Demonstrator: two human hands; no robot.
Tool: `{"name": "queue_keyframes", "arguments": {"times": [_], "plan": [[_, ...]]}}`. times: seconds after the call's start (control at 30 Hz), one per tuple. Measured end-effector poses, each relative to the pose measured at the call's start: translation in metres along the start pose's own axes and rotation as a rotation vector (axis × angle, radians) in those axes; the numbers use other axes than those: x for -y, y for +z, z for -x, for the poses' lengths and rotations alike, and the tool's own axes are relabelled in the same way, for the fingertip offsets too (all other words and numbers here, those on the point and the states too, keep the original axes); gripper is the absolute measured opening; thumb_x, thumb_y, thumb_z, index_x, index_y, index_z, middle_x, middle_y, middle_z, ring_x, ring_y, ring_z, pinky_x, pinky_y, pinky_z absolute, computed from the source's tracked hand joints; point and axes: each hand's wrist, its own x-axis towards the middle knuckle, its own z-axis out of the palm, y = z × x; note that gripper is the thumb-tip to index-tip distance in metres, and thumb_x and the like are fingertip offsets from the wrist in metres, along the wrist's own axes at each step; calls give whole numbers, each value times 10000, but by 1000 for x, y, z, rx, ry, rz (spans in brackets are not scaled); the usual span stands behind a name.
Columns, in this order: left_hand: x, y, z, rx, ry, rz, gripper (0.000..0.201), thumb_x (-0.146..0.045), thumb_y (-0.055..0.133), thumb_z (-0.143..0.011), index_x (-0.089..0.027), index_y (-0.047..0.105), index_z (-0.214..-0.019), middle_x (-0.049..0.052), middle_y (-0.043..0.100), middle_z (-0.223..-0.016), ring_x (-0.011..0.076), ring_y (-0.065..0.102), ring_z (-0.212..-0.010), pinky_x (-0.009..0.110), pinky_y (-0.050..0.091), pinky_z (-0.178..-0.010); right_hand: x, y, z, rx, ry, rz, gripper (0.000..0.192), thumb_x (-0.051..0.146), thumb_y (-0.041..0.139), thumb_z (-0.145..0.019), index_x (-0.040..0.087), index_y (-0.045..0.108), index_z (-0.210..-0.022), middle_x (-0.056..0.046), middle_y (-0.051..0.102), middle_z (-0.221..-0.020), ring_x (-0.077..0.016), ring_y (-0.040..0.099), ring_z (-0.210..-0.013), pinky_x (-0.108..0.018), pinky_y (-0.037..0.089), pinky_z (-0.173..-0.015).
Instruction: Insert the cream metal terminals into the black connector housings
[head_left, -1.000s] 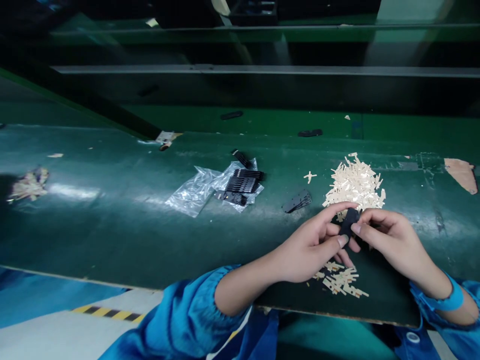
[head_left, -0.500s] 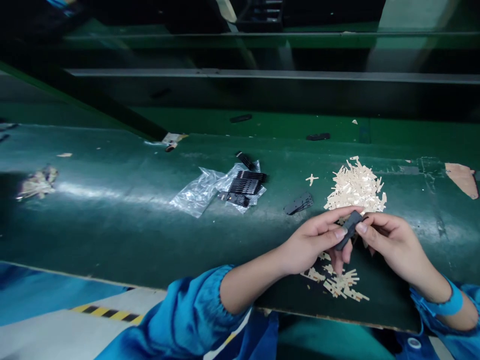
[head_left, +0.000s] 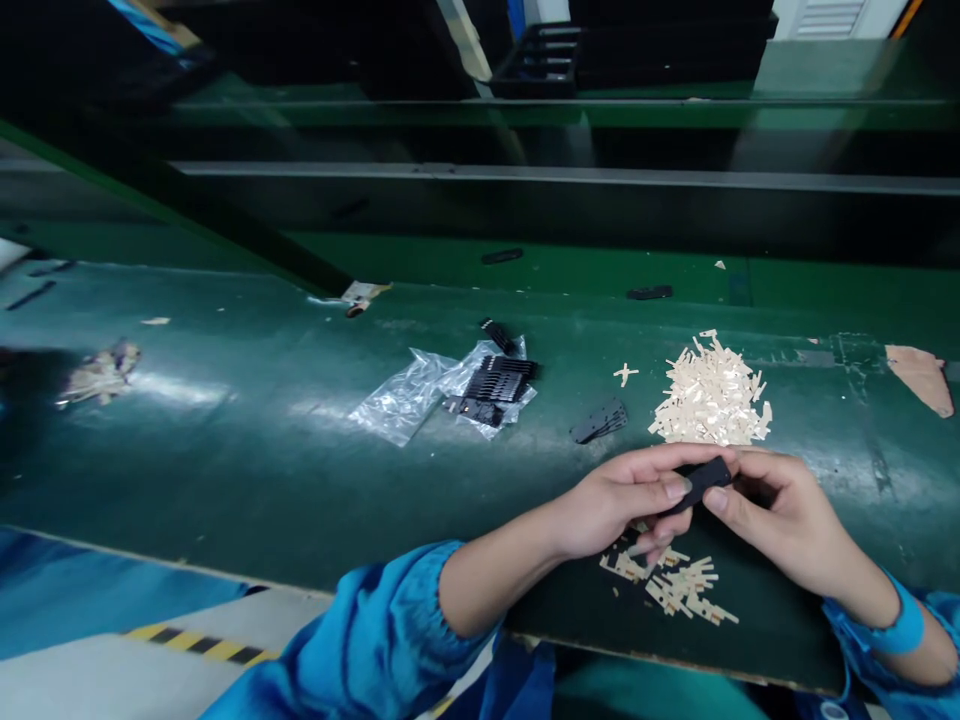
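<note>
My left hand (head_left: 611,505) grips a small black oblong part (head_left: 705,481) between thumb and fingers, tilted up toward the right. At its right end, the fingertips and thumb of my right hand (head_left: 791,515) close on the part. Just behind my hands lies a big heap of small pale flat strips (head_left: 709,395). A smaller scatter of the same strips (head_left: 686,585) lies in front of them, near the table edge. Some thin dark plates (head_left: 600,421) rest left of the heap. A single pale cross-shaped piece (head_left: 625,374) is beside it.
Clear plastic bags (head_left: 409,395) with a stack of black slotted parts (head_left: 499,380) lie mid-table. Two black pieces, one a dark oblong (head_left: 649,292), sit toward the back. A slanted green beam (head_left: 247,235) meets the table at left. A brown scrap (head_left: 921,378) lies far right.
The view has tilted up slightly, so the scene sits lower. The black part is turned flatter in my hands, and my right thumb has shifted to its lower edge.
</note>
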Motion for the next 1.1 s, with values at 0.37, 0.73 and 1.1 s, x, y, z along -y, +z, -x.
{"name": "queue_keyframes", "arguments": {"times": [0.37,0.73,1.1], "plan": [[-5,-2,0,-35,61,-95,608,-428,651,-997,-203,443,-1523,-76,486,-637,62,380,-472,182,438,-520,3,-5,7,-297,-142,-55,83,246,804,-852,240,723,-872,31,549,-672,-130,520,-568,-223,443,-498],[-6,-1,1,38,-4,-6,451,-416,670,-987,-213,478,-1341,-101,464,-617,48,322,-428,181,374,-480,4,-4,8,-291,-139,-106,106,248,794,-878,212,730,-801,6,615,-648,-110,519,-539,-192,432,-486],[-7,-8,5,138,-36,-99,288,-368,640,-983,-163,567,-1172,-97,424,-573,64,282,-435,210,258,-441,-2,-17,-2,155,161,-399,329,372,888,-799,200,607,-815,41,533,-711,-85,465,-564,-179,402,-489]]}}
